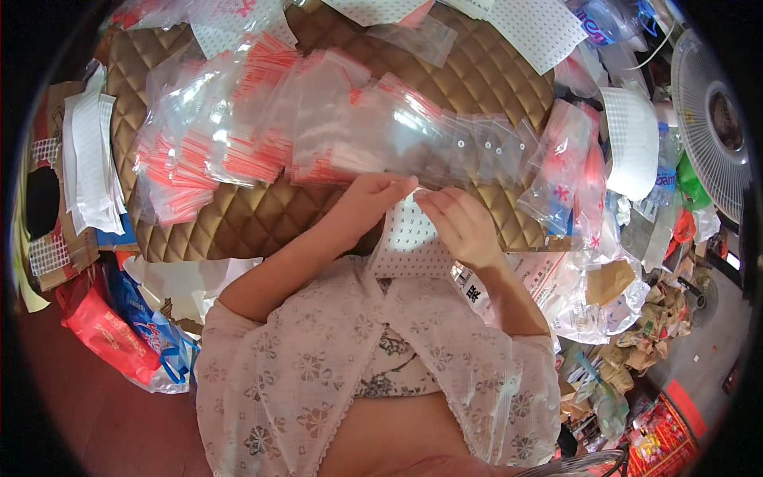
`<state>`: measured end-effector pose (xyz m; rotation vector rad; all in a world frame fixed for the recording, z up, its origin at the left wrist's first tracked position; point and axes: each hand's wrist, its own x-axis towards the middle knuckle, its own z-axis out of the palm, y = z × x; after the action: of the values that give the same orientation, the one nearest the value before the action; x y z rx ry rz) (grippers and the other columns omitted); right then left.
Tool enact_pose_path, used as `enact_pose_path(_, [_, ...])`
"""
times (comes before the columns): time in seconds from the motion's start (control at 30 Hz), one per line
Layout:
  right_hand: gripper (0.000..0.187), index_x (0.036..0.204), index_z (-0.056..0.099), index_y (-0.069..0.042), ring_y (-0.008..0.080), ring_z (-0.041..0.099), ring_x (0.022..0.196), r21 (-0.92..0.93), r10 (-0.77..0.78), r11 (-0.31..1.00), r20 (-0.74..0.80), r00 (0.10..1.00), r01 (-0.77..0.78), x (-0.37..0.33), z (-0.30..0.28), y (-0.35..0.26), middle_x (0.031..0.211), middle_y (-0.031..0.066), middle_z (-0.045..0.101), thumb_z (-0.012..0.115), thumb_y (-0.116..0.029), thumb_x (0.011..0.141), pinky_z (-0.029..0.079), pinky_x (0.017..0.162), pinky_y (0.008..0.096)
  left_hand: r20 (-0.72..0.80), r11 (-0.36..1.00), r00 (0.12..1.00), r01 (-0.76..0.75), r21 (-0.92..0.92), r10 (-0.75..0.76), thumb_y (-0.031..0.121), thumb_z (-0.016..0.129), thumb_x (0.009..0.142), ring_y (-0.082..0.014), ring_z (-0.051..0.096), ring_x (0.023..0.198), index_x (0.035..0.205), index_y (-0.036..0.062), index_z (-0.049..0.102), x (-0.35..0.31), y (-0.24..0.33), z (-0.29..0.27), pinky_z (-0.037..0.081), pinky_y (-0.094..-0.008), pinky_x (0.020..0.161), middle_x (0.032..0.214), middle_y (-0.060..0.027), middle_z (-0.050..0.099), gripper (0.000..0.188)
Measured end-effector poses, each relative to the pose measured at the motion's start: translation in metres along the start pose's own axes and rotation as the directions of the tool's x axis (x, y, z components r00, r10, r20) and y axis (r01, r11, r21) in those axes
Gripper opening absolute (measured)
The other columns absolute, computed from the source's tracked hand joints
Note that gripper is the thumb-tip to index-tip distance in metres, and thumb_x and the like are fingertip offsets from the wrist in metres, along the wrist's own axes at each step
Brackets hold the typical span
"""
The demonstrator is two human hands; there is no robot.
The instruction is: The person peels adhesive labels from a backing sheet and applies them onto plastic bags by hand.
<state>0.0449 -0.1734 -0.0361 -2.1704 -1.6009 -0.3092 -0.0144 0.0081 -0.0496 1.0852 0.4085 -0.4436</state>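
Observation:
My left hand point(375, 200) and my right hand point(462, 226) meet at the table's near edge. Between them hangs a white sheet of small printed labels point(408, 242), its top edge pinched by the fingers of both hands. Just beyond my fingertips lies a long overlapping row of clear zip-lock bags point(334, 119) with red edges. At the row's right end, several bags point(485, 147) are fanned out, each with a small round white mark. Whether a peeled label sits between my fingertips is too small to tell.
The bags lie on a brown quilted table cover point(262, 219). More label sheets point(540, 32) are at the far edge. A stack of white sheets point(91, 151) stands left; bundled bags point(566, 167) and a fan point(711, 119) are right. Red and blue plastic bags point(119, 326) sit lower left.

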Motion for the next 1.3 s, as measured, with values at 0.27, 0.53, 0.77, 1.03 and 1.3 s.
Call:
enact_pose_path(0.27, [0.026,0.092,0.064,-0.003,0.0263,0.058,0.081,0.286,0.167,0.944,0.011,0.986,-0.163,0.001,-0.006,0.007,0.090,0.0106,0.059,0.066,-0.001,0.066,0.048,0.067,0.0330,0.155,0.974,0.980,0.149,-0.169,-0.123,0.028,0.052,0.093,-0.0081,0.056,0.087,0.107,-0.0005,0.060,-0.007,-0.002,-0.003,0.043,-0.0240,0.078,0.095,-0.0020,0.062,0.033])
enact_pose_path(0.53, [0.022,0.089,0.063,-0.005,0.0261,0.057,0.075,0.305,0.300,0.914,-0.063,0.952,-0.268,0.008,-0.003,0.000,0.085,0.0090,0.057,0.066,0.003,0.069,0.046,0.064,0.0327,0.171,0.997,0.984,-0.052,0.057,0.042,0.026,0.047,0.095,-0.0074,0.053,0.092,0.111,-0.0022,0.059,-0.006,-0.006,-0.003,0.042,-0.0242,0.083,0.100,-0.0022,0.062,0.034])
enact_pose_path(0.77, [0.020,0.088,0.061,-0.001,0.0266,0.057,0.082,0.214,0.119,0.970,0.009,0.993,-0.118,0.005,-0.006,0.002,0.090,0.0115,0.058,0.062,-0.003,0.069,0.050,0.069,0.0320,0.054,0.996,0.997,-0.059,0.070,0.055,0.024,0.047,0.095,-0.0086,0.055,0.085,0.102,-0.0019,0.061,-0.007,-0.010,-0.001,0.043,-0.0240,0.078,0.093,-0.0016,0.062,0.030])
enact_pose_path(1.03, [0.017,0.090,0.057,-0.002,0.0081,0.050,0.082,0.660,0.698,0.178,0.439,0.566,-0.730,0.006,0.007,0.081,0.086,-0.0006,0.054,0.064,0.002,0.075,0.043,0.070,0.0233,0.396,0.060,0.721,-0.516,0.854,0.568,0.014,0.057,0.078,-0.0311,0.053,0.098,0.099,0.0004,0.060,0.014,-0.020,0.002,0.043,-0.0394,0.080,0.105,-0.0132,0.057,0.025])
enact_pose_path(1.3, [0.025,0.081,0.044,-0.004,0.0259,0.052,0.076,0.037,0.559,0.808,0.272,0.784,-0.589,0.033,0.020,0.089,0.083,0.0111,0.046,0.062,0.004,0.066,0.043,0.065,0.0322,0.501,-0.131,0.644,-0.533,0.836,0.578,0.010,0.055,0.073,-0.0275,0.049,0.111,0.113,0.0069,0.058,0.029,-0.039,0.004,0.040,-0.0398,0.093,0.117,-0.0116,0.054,0.040])
